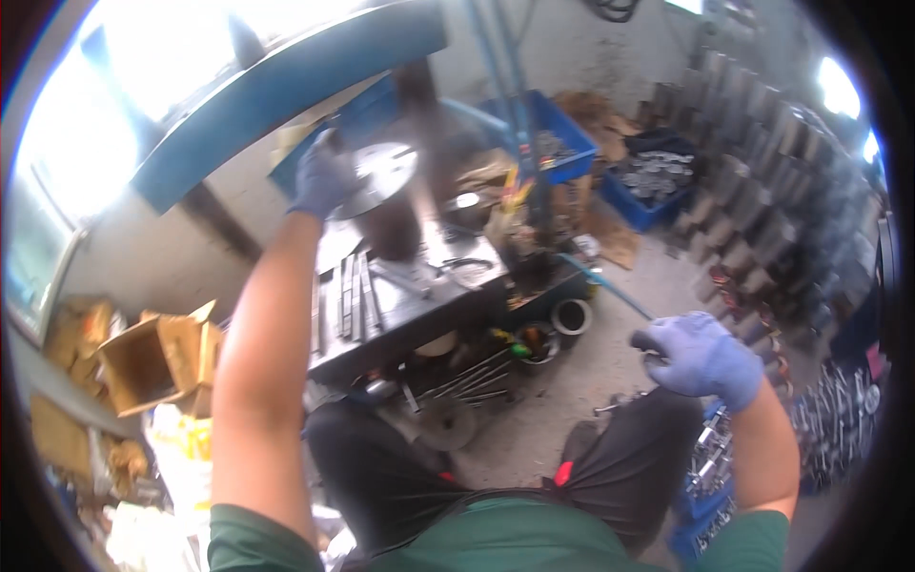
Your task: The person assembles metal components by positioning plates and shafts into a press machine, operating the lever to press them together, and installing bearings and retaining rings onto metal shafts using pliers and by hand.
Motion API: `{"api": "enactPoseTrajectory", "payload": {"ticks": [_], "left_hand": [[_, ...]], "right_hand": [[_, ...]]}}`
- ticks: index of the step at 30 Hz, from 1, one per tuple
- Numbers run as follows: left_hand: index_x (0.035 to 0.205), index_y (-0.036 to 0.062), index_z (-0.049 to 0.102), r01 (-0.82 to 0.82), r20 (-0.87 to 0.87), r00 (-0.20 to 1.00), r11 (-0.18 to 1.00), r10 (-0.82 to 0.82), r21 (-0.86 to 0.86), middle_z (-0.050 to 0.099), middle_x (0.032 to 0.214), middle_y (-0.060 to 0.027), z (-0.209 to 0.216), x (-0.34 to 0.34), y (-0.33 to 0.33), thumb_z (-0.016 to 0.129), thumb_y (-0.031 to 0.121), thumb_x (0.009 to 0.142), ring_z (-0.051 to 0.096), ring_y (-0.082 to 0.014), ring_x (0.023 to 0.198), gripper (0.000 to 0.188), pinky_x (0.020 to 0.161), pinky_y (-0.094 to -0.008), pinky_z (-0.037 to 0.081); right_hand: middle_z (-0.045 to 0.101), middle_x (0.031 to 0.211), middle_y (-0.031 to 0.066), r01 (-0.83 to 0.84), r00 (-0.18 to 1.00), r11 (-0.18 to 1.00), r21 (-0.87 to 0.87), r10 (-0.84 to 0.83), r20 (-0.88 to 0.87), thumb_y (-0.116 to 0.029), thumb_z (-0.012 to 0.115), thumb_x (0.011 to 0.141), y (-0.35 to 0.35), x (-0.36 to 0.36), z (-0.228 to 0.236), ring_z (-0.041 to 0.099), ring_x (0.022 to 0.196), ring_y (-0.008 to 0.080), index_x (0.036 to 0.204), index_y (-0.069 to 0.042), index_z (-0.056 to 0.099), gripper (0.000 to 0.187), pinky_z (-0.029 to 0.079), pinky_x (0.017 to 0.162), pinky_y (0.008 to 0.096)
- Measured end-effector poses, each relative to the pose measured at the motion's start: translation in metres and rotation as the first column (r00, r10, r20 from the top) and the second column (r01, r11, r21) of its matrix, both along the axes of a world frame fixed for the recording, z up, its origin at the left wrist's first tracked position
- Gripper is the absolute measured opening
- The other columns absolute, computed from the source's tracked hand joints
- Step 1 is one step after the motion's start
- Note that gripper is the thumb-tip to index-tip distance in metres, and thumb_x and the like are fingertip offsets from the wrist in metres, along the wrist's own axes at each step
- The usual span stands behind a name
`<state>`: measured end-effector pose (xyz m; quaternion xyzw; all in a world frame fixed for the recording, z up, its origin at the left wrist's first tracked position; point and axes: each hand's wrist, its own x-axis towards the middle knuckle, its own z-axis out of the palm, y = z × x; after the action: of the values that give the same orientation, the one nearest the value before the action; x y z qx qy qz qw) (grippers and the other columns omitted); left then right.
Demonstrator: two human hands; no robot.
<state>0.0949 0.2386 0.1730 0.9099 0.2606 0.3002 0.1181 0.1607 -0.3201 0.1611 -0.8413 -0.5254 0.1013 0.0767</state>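
Note:
My left hand (324, 176), in a light purple-grey glove, is raised at the left edge of a shiny round metal disc (384, 176) on the machine. Its fingers are blurred, and I cannot tell whether it touches the disc or holds a small part. My right hand (703, 357), gloved alike, is closed around the outer end of a blue lever (610, 286), which slants out from the machine toward me. Dark fingertips show at its left side. Below the disc, several thin metal bars (351, 300) lie side by side on the dark metal bench (419, 310).
A wide blue beam (295, 91) spans the upper left. Blue bins (643, 205) with metal parts stand beyond the bench. Stacked metal pieces (753, 181) line the right. An open cardboard box (157, 357) sits at left; a white-rimmed tub (572, 317) is beneath the bench's right end.

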Motion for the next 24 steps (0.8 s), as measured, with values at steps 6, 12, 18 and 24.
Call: {"api": "enactPoseTrajectory", "payload": {"ticks": [6,12,18,24], "left_hand": [[0.125,0.0044,0.061,-0.099,0.05,0.995,0.952,0.089,0.29,0.073,0.118,-0.0152,-0.005,-0.01,0.042,0.077,0.036,0.088,0.069,-0.026,0.117,0.051,0.102,-0.0393,0.052],[0.117,0.0089,0.07,0.002,0.167,0.985,0.961,0.045,-0.275,0.079,0.094,-0.0089,0.007,-0.001,0.044,0.066,0.023,0.101,0.076,-0.0209,0.092,0.022,0.088,-0.0357,0.056],[0.113,0.0041,0.072,-0.026,0.129,0.991,0.991,0.043,-0.13,0.077,0.095,-0.0097,0.009,-0.005,0.016,0.065,0.015,0.098,0.074,-0.0195,0.088,0.019,0.082,-0.0346,0.058],[0.109,0.0046,0.073,-0.051,0.193,0.978,0.992,0.073,-0.118,0.077,0.093,-0.0102,0.007,-0.014,0.036,0.069,0.016,0.095,0.074,-0.0208,0.087,0.019,0.081,-0.0359,0.057]], "right_hand": [[0.073,0.096,0.0172,0.01,1.0,0.983,0.186,-0.011,0.004,-0.013,0.07,0.082,0.017,0.006,0.007,0.071,0.09,0.0381,0.104,-0.003,0.073,0.025,0.056,0.083,0.046],[0.071,0.104,0.0195,0.084,0.996,0.981,0.175,-0.083,-0.01,-0.008,0.068,0.081,0.009,-0.011,-0.005,0.067,0.099,0.0405,0.112,-0.002,0.071,0.032,0.054,0.088,0.0469],[0.071,0.101,0.0185,0.069,0.996,0.974,0.217,-0.078,0.033,-0.006,0.069,0.081,-0.002,-0.02,-0.023,0.068,0.097,0.0403,0.11,-0.002,0.07,0.029,0.054,0.087,0.0474],[0.072,0.101,0.0192,0.002,0.997,0.983,0.185,-0.017,0.075,-0.007,0.069,0.081,0.003,-0.023,-0.009,0.068,0.097,0.0401,0.109,-0.002,0.071,0.028,0.054,0.086,0.0474]]}}
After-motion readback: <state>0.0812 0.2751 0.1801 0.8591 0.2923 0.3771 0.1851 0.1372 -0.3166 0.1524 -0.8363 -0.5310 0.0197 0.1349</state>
